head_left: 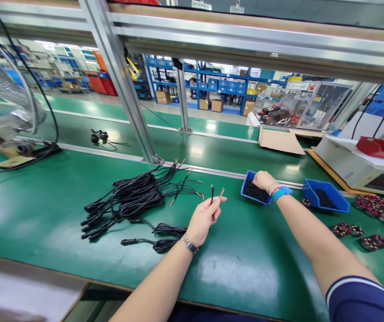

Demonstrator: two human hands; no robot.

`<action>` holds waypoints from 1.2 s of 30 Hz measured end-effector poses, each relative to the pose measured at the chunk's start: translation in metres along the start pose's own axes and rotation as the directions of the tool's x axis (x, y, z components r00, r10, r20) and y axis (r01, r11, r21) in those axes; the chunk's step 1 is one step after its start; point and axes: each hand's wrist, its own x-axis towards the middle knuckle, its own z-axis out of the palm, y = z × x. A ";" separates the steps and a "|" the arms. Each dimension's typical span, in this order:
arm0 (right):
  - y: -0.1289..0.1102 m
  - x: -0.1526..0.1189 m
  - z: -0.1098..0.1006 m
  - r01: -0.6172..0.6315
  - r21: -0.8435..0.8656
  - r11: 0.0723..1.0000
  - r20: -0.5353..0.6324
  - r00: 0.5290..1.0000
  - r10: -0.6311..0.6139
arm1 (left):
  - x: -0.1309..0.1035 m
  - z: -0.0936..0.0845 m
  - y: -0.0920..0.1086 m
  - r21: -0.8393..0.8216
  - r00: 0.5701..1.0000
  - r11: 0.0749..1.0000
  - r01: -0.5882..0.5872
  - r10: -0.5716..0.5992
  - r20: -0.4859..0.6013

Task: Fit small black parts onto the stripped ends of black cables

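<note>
We pinch two black cable ends (212,195) between the thumb and fingers of our left hand (205,219), above the green bench (61,232), right of the black cable bundle (141,192). We hold our right hand (263,180) in the left blue bin (262,202), which contains small black parts (254,192); its fingertips are hidden, so we cannot tell their grip. The right blue bin (308,191) also contains dark parts (324,199).

A metal frame (120,80) rises from the shiny green table (44,192). On the far grey floor, blue shelves (198,96) hold boxes (223,84); red bins (108,85) stand at far left.
</note>
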 end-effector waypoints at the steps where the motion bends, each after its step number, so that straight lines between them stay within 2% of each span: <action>1: -0.002 0.004 0.005 -0.018 -0.005 1.000 0.008 1.000 0.018 | 0.000 0.000 0.000 -0.003 1.000 1.000 0.001 -0.001 0.003; 5: -0.011 0.012 0.020 -0.042 0.021 0.999 0.024 0.999 0.041 | 0.000 0.000 -0.001 -0.010 1.000 1.000 -0.002 0.002 0.003; 8: -0.012 0.015 0.021 -0.033 0.065 0.997 0.031 0.999 0.031 | 0.000 -0.001 -0.001 -0.027 1.000 1.000 0.001 -0.001 -0.007; 14: 0.004 0.012 0.011 0.030 0.236 0.971 0.043 0.998 -0.041 | 0.000 0.000 0.001 -0.085 1.000 0.996 -0.006 0.005 -0.015; 19: 0.011 -0.007 0.000 0.110 0.468 0.877 0.047 0.988 -0.149 | -0.001 0.001 0.002 -0.098 1.000 0.995 0.002 -0.004 -0.014; 21: 0.003 -0.022 -0.003 0.164 0.648 0.743 0.010 0.974 -0.225 | -0.001 0.001 0.002 -0.103 1.000 0.995 0.006 -0.009 -0.025; 22: -0.004 -0.031 -0.004 0.184 0.759 0.625 -0.021 0.966 -0.259 | -0.001 0.001 0.002 -0.103 0.999 0.995 0.007 -0.010 -0.033; 24: -0.023 -0.051 -0.003 0.196 0.926 0.323 -0.097 0.950 -0.297 | 0.000 0.001 0.002 -0.098 0.999 0.995 0.001 -0.006 -0.054; 25: -0.034 -0.061 -0.002 0.193 0.962 0.194 -0.128 0.945 -0.301 | 0.000 0.001 0.002 -0.096 0.998 0.995 -0.007 0.001 -0.066; 27: -0.055 -0.080 0.001 0.201 0.978 0.048 -0.178 0.938 -0.298 | 0.000 0.000 0.001 -0.095 0.995 0.995 -0.033 0.024 -0.093; 31: -0.083 -0.102 0.005 0.214 0.974 -0.074 -0.227 0.927 -0.300 | 0.000 0.000 0.001 -0.107 0.992 0.992 -0.069 0.057 -0.109; 36: -0.084 -0.105 0.003 0.208 0.973 -0.099 -0.228 0.931 -0.285 | 0.000 0.000 0.002 -0.113 0.994 0.992 -0.048 0.036 -0.107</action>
